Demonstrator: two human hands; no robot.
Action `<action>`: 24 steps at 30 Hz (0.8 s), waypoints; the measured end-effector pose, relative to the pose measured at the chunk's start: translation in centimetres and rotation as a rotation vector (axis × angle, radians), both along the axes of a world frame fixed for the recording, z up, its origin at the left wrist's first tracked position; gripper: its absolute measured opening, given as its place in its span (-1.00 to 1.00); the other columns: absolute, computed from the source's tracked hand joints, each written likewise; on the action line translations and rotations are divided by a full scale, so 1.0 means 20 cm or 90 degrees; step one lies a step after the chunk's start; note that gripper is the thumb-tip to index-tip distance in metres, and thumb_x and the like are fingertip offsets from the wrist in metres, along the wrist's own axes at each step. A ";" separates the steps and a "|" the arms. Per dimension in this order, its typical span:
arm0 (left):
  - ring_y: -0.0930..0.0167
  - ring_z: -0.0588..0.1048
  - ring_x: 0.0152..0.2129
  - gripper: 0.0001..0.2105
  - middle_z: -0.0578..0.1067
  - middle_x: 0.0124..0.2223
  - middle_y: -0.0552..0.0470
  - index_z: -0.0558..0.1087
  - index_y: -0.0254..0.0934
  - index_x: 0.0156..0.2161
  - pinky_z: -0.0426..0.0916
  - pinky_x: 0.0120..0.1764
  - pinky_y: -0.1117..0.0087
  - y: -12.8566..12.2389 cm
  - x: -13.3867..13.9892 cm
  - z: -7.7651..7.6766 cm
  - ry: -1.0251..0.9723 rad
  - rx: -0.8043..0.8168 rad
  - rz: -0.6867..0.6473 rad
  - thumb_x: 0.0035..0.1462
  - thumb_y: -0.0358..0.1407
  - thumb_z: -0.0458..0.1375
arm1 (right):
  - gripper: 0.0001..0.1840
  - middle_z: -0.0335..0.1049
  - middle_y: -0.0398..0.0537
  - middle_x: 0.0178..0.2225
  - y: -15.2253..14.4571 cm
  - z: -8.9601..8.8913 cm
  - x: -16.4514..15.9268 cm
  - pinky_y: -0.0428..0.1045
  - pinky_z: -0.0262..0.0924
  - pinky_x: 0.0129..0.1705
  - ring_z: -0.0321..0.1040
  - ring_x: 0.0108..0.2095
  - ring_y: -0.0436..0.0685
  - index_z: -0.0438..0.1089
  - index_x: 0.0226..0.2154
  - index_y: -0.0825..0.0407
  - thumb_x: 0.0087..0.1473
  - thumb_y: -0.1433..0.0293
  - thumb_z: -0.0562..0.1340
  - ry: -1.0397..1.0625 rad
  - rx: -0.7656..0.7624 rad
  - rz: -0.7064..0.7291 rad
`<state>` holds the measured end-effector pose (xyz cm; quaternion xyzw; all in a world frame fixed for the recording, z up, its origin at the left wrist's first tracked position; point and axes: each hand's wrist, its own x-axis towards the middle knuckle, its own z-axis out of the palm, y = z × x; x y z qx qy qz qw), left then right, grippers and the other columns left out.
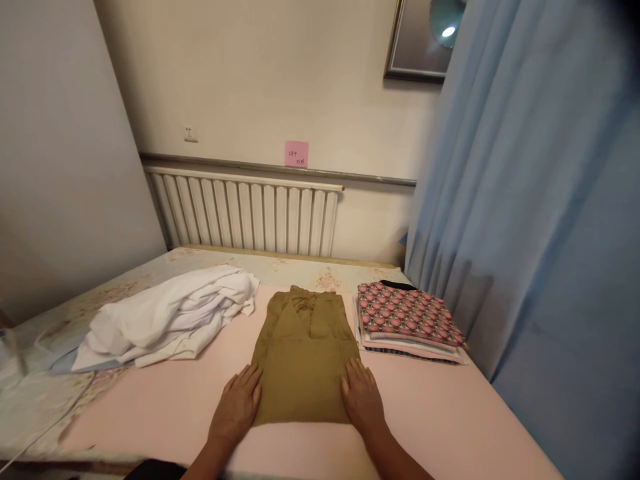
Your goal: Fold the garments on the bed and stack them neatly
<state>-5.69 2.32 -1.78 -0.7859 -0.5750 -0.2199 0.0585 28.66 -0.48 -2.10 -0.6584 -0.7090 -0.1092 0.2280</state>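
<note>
On the pink sheet (175, 407), directly in front of us, a folded olive garment (303, 373) is lying flat, and its gathered part is pointing away from us. We are resting our left hand (237, 400) at its left edge and our right hand (364, 397) at its right edge, both close to the near corners. Each hand is lying palm down, the fingers are stretching forward, and they are not closing on the fabric. The two hands are lying well apart, with the garment between them. Whether a thumb is going under the edge, we cannot tell.

To the left of the garment, a crumpled white cloth (170, 317) is forming a loose heap, reaching partly over the flowered cover (125, 283). Just beside the garment on the right, a neat stack of folded fabrics (415, 347) is lying, and a pink-and-dark patterned cloth (407, 310) is covering its top. Behind, a white radiator (250, 210) is standing along the wall, and above it a pink note (297, 154) is showing small handwriting. At our right side, a blue curtain (490, 167) is hanging in long folds.
</note>
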 end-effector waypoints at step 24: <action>0.25 0.29 0.19 -0.58 0.40 0.20 -0.06 0.38 -0.23 0.15 0.18 0.19 0.11 -0.01 0.01 0.01 -0.009 -0.004 0.003 0.28 -0.19 -0.12 | -0.56 0.29 0.14 0.16 0.00 0.02 -0.01 0.18 -0.03 0.23 0.15 0.21 0.27 0.34 0.09 0.13 0.22 0.37 0.00 0.009 -0.007 -0.010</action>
